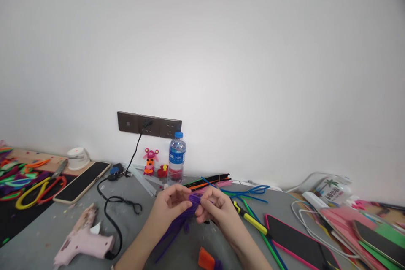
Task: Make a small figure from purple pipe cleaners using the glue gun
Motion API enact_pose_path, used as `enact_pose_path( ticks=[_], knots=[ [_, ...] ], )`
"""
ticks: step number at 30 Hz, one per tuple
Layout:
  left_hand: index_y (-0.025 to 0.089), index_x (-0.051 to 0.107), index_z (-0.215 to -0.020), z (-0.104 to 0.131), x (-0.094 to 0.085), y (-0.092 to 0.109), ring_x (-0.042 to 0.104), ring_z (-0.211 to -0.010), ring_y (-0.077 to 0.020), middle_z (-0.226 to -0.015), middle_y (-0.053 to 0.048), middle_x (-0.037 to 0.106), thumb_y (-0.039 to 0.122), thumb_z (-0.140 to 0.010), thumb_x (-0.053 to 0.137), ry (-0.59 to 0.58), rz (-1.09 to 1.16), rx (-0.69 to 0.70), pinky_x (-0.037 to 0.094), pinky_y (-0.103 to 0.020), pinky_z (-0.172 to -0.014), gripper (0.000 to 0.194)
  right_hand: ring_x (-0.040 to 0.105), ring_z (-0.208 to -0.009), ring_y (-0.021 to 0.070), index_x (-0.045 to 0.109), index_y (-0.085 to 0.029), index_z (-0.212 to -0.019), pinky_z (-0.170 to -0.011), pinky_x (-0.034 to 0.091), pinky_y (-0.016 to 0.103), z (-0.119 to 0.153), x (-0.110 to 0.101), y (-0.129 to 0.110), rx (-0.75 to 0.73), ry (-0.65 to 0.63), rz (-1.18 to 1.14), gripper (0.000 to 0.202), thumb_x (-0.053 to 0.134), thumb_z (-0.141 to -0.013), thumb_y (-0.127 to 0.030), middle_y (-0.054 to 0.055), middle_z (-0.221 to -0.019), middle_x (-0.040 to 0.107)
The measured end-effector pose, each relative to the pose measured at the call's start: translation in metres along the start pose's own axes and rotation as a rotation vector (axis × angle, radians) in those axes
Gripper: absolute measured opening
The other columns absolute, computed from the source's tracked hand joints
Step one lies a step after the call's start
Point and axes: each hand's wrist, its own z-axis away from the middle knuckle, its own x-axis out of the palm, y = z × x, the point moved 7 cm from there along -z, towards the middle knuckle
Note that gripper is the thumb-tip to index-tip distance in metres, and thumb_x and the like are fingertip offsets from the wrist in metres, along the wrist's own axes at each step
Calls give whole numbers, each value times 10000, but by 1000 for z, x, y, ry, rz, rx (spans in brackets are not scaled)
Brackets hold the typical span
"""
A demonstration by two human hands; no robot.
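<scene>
Both hands meet over the grey table around a bundle of purple pipe cleaners. My left hand pinches the bundle from the left with thumb and fingers. From the other side, my right hand closes its fingertips on the purple strands at the same spot. Loose purple ends hang down toward the table on the left. Below the hands lies a small orange and purple piece. The fingers partly hide the upper end of the bundle.
A pink glue gun lies at left, its cord running to the wall socket. Around it are scissors, a phone, a water bottle and small figures. Rightward lie blue pipe cleaners, a yellow-handled tool and a pink-edged tablet.
</scene>
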Motion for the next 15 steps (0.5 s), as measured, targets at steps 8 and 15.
enact_pose_path(
  ticks=[8,15],
  knots=[
    [164,730,-808,0,1,4,622,-718,-165,-737,-31,695,245,-673,780,-58,-123,12,498,-245,-677,166,698,-491,139,518,-165,-711,-458,462,167,4,5,-2,62,-62,21,382,770,-713,-453,38,-612,745],
    [165,736,-800,1,0,-2,660,-718,-171,-748,-39,718,246,-718,750,-54,-146,15,517,-244,-678,116,704,-505,139,514,-167,-715,-474,473,172,6,6,-3,71,-70,6,371,771,-719,-434,39,-625,751]
  ],
)
